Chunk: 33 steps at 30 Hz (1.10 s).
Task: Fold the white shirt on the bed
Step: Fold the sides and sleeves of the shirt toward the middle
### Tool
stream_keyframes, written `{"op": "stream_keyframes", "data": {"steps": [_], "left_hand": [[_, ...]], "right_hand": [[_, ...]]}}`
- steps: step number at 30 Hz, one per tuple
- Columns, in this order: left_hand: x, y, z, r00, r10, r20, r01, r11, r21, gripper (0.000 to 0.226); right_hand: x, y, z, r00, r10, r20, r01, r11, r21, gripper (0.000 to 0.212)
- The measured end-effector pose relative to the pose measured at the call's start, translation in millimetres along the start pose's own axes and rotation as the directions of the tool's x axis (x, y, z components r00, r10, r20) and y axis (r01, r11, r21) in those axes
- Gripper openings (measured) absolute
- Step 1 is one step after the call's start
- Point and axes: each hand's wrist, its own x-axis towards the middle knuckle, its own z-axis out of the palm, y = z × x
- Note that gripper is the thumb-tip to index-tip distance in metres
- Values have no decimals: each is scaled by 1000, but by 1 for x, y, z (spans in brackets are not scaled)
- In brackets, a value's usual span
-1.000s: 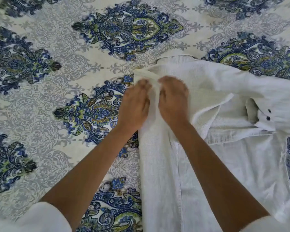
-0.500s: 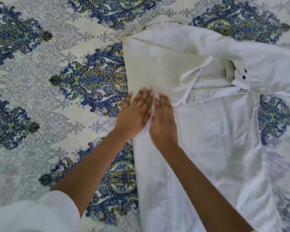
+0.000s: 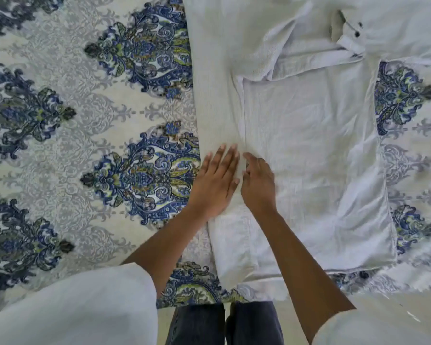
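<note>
Left hand presses flat, fingers spread, on the white shirt; right hand beside it looks half-curled. One side is folded; the rest remains.

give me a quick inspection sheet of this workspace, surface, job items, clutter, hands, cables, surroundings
surface: bed covered by a pale sheet printed with blue and green damask motifs
job's things: white shirt lies spread flat, left side folded inward as a long strip, cuff with dark buttons lying across the upper part; folding not finished
clutter: nothing seen
grippers: left hand pressed flat, palm down, on the folded strip; right hand beside it on the shirt, fingers curled at the strip's edge, slightly blurred, grip unclear
cables: nothing seen
surroundings: person's white sleeves and dark trousers at the near edge of the bed; pale floor beside them
</note>
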Motion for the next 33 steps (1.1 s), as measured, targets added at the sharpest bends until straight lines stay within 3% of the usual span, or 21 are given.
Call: {"op": "stream_keyframes", "data": {"steps": [9, 14, 17, 22, 26, 30, 33], "left_hand": [[-103, 65, 33, 998, 50, 44, -51, 999, 16, 61], [-166, 89, 46, 990, 115, 79, -117, 993, 27, 62], [-149, 80, 30, 996, 69, 49, -68, 997, -27, 63], [-71, 38, 14, 988, -155, 11, 156, 988, -9, 60], [-87, 41, 13, 996, -85, -6, 85, 996, -15, 56], [-51, 16, -21, 959, -193, -205, 159, 972, -174, 47], [-27, 0, -18, 997, -80, 1, 80, 994, -74, 55]], "right_hand": [[-39, 21, -29, 992, 101, 81, -116, 970, 211, 33], [-46, 25, -37, 999, -9, 43, -1, 974, 228, 29], [-45, 23, -35, 996, -86, 36, 74, 965, 250, 26], [-20, 7, -25, 986, -164, -7, 161, 954, 252, 26], [-30, 13, -14, 986, -146, -78, 160, 963, 218, 26], [-51, 12, 3, 953, -249, -175, 259, 965, 39, 39], [-80, 30, 33, 939, -343, 17, 329, 886, -326, 52]]}}
